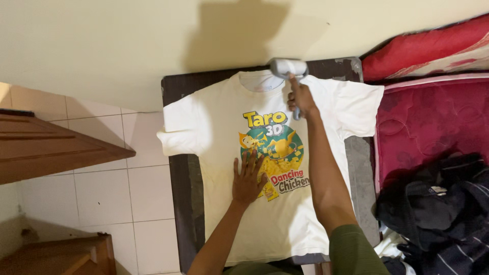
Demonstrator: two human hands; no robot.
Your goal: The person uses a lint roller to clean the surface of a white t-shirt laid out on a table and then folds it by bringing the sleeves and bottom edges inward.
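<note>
A cream T-shirt (224, 147) with a round yellow and green print lies spread face up on a dark board (179, 173). My left hand (248, 178) lies flat on the print at the shirt's middle, fingers apart. My right hand (300, 98) reaches to the shirt's collar and right shoulder. It grips the handle of a grey handheld garment steamer (289, 67), whose head rests at the neckline near the wall.
A red mattress (423, 122) lies right of the board, with a heap of dark clothes (438, 203) on it. White floor tiles (112, 198) and brown wooden furniture (46, 147) are at the left. A cream wall (127, 46) rises behind the board.
</note>
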